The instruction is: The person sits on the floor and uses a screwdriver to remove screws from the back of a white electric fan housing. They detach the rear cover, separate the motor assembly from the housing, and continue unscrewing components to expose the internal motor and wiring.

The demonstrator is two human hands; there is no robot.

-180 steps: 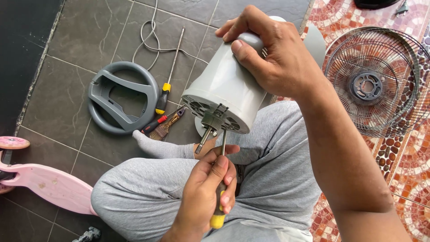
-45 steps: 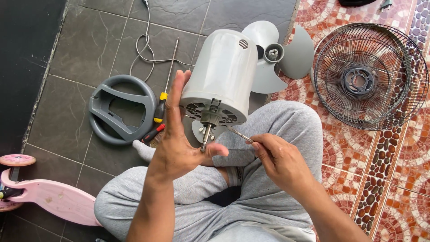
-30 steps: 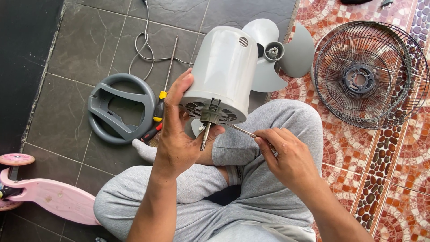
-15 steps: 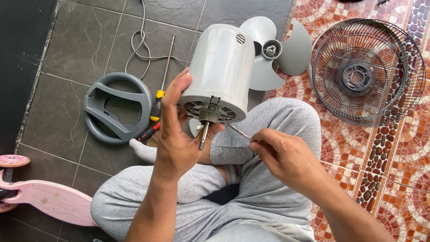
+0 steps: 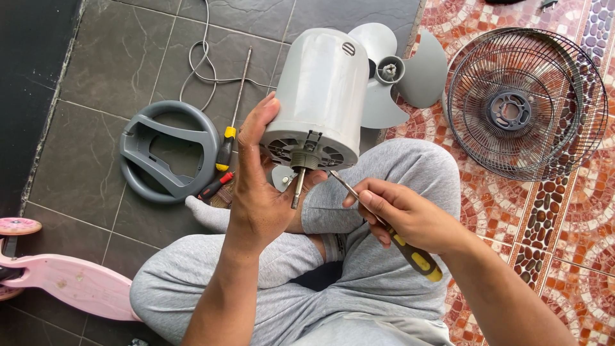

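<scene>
Motor housing [image 5: 320, 96] upright, shaft [image 5: 297, 188] pointing down.

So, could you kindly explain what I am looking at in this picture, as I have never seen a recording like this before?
There is no machine here: a camera worn on a person's head looks down at their own two hands while they sit cross-legged on a tiled floor. The left hand steadies a grey fan motor housing, its metal shaft pointing toward the camera. The right hand holds a black-and-yellow screwdriver, tip near the housing's open face. On the floor lie grey fan blades, a wire fan guard, a grey plastic ring, a long screwdriver, a grey cord and, at the left edge, a pink scooter.
</scene>
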